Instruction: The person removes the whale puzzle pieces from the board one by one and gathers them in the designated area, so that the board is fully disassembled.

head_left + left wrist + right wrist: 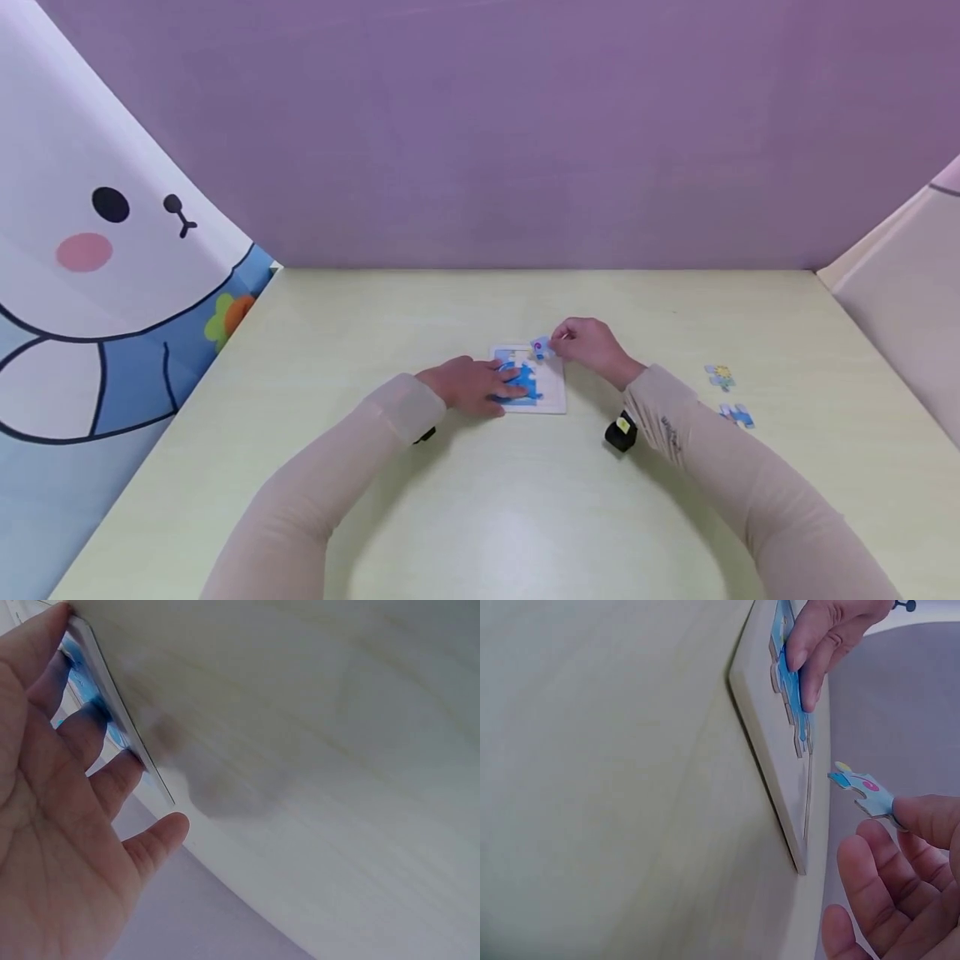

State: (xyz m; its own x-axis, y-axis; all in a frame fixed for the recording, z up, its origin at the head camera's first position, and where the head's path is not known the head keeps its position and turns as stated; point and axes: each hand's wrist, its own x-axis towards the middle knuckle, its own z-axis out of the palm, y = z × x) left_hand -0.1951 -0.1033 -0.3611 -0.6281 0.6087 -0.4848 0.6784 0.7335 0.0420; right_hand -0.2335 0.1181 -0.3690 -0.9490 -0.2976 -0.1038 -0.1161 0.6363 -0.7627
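Note:
A shallow puzzle tray (553,392) with a pale frame lies on the table, its left part filled with joined blue puzzle pieces (528,379). My left hand (471,386) rests on these pieces with its fingers spread; the left wrist view shows its fingertips (127,765) over the tray's edge. Between thumb and fingers my right hand (591,343) pinches a light blue puzzle piece (870,793) with a pink spiral. That piece is held above the tray's upper right part, apart from it in the right wrist view.
To the right lie loose puzzle pieces: one with a yellow sun (722,375) and, nearer, a blue and white piece (741,415) partly behind the right sleeve. A purple backdrop (525,133) rises behind the table (495,517). A cartoon-printed cloth (150,275) hangs at left.

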